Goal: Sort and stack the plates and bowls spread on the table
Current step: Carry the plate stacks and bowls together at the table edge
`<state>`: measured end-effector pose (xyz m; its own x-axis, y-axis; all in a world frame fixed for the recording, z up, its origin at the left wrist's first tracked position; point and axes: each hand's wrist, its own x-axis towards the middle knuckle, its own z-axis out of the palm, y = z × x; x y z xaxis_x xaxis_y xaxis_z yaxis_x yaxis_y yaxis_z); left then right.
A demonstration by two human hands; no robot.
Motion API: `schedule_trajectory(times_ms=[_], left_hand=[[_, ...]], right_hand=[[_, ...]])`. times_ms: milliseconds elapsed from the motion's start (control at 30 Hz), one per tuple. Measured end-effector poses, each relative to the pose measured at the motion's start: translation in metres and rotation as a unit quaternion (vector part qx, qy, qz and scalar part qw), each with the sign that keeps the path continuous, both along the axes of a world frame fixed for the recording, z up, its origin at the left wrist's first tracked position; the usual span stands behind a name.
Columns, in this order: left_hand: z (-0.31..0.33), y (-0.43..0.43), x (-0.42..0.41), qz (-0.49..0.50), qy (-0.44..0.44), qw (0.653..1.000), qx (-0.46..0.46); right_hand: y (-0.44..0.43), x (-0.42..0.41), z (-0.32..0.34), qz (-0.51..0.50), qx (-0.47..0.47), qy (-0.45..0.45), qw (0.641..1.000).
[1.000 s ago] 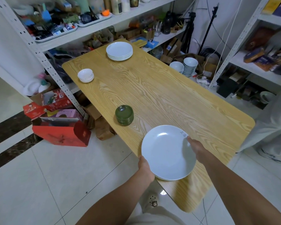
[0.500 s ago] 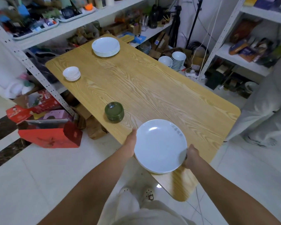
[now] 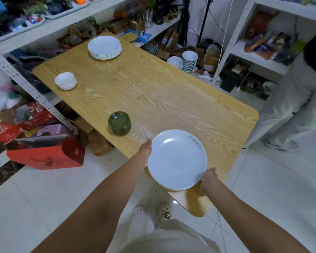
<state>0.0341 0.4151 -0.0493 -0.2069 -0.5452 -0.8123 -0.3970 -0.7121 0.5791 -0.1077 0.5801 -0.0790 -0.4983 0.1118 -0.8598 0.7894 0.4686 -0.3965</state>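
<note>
Two hands hold one large white plate (image 3: pixel 177 159) at the table's (image 3: pixel 162 99) near corner.
Left hand (image 3: pixel 146 150) and right hand (image 3: pixel 209 177) grip opposite rims. Three stacks stand on the table: white plates (image 3: pixel 104 47), small white bowls (image 3: pixel 65 80), green dishes (image 3: pixel 119 122).

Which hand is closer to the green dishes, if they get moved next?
Left. The left hand holds the big plate's rim right beside the green dishes; the right hand grips the opposite rim, farther away.
</note>
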Motion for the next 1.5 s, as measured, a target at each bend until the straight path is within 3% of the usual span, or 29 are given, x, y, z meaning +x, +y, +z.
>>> schedule_trajectory(times_ms=[133,400,533,633,767,900,1167,1500], left_hand=[[0.0,0.007,-0.001,0.001,0.001,1.0,0.011],[0.003,0.025,0.002,0.082,0.036,0.995,0.037],[-0.011,0.048,0.01,0.272,0.032,0.962,0.003],[-0.011,0.079,0.022,0.324,-0.007,0.945,0.052],[0.004,0.112,0.018,0.369,0.106,0.907,0.174],[0.005,0.116,0.009,0.366,0.16,0.898,0.185],[0.011,0.119,0.008,0.365,0.166,0.894,0.201],[0.011,0.1,0.026,0.3,0.186,0.911,0.212]], right_hand=[[-0.01,0.02,0.002,-0.003,-0.03,0.011,0.999],[-0.009,0.025,-0.01,0.006,0.017,0.032,0.999],[-0.015,0.001,-0.006,0.092,0.033,0.081,0.992],[-0.036,-0.026,0.002,0.266,-0.001,0.166,0.949],[-0.056,-0.044,0.021,0.47,-0.09,0.22,0.85],[-0.064,-0.054,0.024,0.514,-0.107,0.2,0.827],[-0.08,-0.072,0.02,0.554,-0.031,0.192,0.81],[-0.112,-0.053,0.033,0.679,0.163,0.236,0.676]])
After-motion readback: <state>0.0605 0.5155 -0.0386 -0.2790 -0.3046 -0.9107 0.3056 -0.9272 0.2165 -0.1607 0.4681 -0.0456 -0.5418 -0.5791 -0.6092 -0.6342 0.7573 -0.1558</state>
